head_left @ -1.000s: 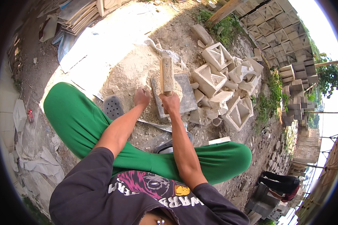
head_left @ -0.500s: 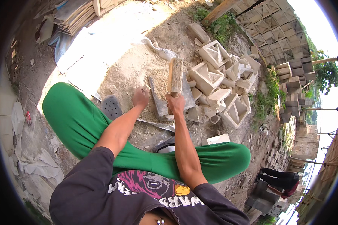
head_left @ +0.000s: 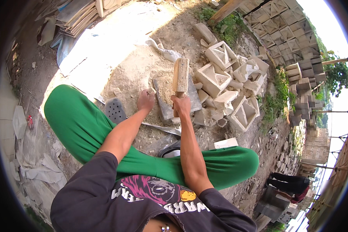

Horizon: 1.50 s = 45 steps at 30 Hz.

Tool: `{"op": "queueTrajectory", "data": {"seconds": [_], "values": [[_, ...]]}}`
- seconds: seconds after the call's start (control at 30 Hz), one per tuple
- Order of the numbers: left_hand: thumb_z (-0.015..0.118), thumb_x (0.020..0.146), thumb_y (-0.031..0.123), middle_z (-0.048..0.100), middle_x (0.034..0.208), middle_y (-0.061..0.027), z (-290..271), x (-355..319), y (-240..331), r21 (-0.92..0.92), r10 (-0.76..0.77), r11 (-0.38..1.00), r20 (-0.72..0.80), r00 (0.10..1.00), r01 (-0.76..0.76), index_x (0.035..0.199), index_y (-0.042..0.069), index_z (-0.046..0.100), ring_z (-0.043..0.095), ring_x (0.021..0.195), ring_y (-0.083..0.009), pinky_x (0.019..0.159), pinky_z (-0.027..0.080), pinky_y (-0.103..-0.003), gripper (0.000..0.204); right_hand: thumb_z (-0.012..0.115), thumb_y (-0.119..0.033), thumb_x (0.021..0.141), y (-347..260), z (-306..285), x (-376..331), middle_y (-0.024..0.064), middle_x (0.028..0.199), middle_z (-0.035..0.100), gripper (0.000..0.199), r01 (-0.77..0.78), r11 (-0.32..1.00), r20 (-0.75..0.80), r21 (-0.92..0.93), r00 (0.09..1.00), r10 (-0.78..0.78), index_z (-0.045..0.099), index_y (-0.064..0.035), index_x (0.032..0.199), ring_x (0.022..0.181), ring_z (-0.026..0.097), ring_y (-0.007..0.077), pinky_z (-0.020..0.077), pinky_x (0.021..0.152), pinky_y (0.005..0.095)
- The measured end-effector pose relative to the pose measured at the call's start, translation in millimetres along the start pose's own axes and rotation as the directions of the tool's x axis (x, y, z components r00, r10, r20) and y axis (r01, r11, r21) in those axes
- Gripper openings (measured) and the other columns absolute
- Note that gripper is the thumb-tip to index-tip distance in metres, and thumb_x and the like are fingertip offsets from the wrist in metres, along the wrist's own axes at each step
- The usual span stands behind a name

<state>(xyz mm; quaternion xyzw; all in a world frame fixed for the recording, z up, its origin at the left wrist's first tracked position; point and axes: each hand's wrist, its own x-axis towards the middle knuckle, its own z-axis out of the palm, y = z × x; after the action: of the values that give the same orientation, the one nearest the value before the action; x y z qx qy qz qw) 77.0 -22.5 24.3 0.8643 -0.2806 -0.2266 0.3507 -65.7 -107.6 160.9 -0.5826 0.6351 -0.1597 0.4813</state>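
Note:
In my right hand (head_left: pixel 181 105) is the handle of a wooden mallet (head_left: pixel 180 74), fingers wrapped round it. Its blocky, worn head points away from me above a grey slab (head_left: pixel 193 96). My left hand (head_left: pixel 145 101) is closed at the slab's left edge, with a small pale chunk (head_left: pixel 151 91) at its fingertips. Pale crushed rubble (head_left: pixel 165 88) covers part of the slab and the ground around it. The mallet hides some of the slab's middle.
Broken pale hollow blocks (head_left: pixel 212 79) are heaped right of the slab. A grey clog (head_left: pixel 115 110) is on my left foot. A white strip of sacking (head_left: pixel 168 54) lies beyond. At far right a person (head_left: pixel 288 183) bends by grey blocks; stacked blocks (head_left: pixel 284 31) stand behind.
The mallet head has tilted slightly, showing a different face, and moved a little farther away. My left hand has barely shifted.

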Motion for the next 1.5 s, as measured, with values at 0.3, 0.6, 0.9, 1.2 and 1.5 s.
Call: {"op": "queueTrajectory", "data": {"seconds": [0.3,0.6,0.9,1.2,1.5], "values": [[0.058,0.096,0.036,0.059,0.117,-0.0141,-12.8,-3.0,2.5,-0.001,-0.040,0.999,0.020,0.999,0.040,0.118,0.006,0.058,0.061,0.101,-0.0345,0.087,0.049,-0.047,0.038,0.072,-0.018,0.073,31.2,9.7,15.6,0.0133,0.064,0.065,0.029,-0.289,0.956,0.207,-0.058,0.933,0.295,0.065,0.0099,0.077,0.054,0.067,0.0235,0.0531,0.049,0.0350],[0.060,0.095,0.034,0.058,0.120,-0.0150,-2.0,-0.6,-17.5,-0.024,0.032,0.999,-0.040,0.999,-0.033,0.120,0.006,0.058,0.061,0.103,-0.0360,0.088,0.049,-0.046,0.038,0.071,-0.020,0.073,2.6,17.0,-3.7,0.0129,0.062,0.065,0.030,0.072,0.994,-0.015,0.081,0.997,-0.071,0.066,0.0092,0.073,0.052,0.066,0.0211,0.0522,0.051,0.0356],[0.062,0.094,0.033,0.057,0.120,-0.0149,-9.3,-3.3,-0.2,0.034,-0.037,0.999,0.005,0.999,0.037,0.122,0.008,0.056,0.059,0.107,-0.0369,0.088,0.049,-0.047,0.038,0.074,-0.022,0.072,39.0,16.0,0.4,0.0138,0.063,0.066,0.035,-0.199,0.970,0.123,-0.139,0.968,0.217,0.065,0.0116,0.075,0.055,0.067,0.0239,0.0544,0.052,0.0364],[0.060,0.095,0.034,0.056,0.121,-0.0164,-5.1,-1.5,0.6,0.031,0.007,0.999,0.012,1.000,-0.008,0.119,0.008,0.056,0.059,0.108,-0.0377,0.088,0.049,-0.047,0.036,0.073,-0.027,0.070,61.0,31.6,0.4,0.0136,0.065,0.068,0.036,0.039,0.921,0.029,-0.388,0.999,-0.030,0.067,0.0089,0.076,0.056,0.068,0.0215,0.0564,0.062,0.0381],[0.061,0.095,0.033,0.060,0.113,-0.0141,-11.4,-6.0,-7.4,0.041,0.021,0.999,-0.002,1.000,-0.021,0.119,0.006,0.058,0.061,0.104,-0.0336,0.090,0.049,-0.044,0.037,0.071,-0.019,0.072,21.8,13.7,-4.9,0.0102,0.065,0.066,0.026,-0.006,1.000,0.010,-0.020,1.000,0.006,0.068,0.0052,0.081,0.054,0.067,0.0197,0.0542,0.053,0.0361]]}}
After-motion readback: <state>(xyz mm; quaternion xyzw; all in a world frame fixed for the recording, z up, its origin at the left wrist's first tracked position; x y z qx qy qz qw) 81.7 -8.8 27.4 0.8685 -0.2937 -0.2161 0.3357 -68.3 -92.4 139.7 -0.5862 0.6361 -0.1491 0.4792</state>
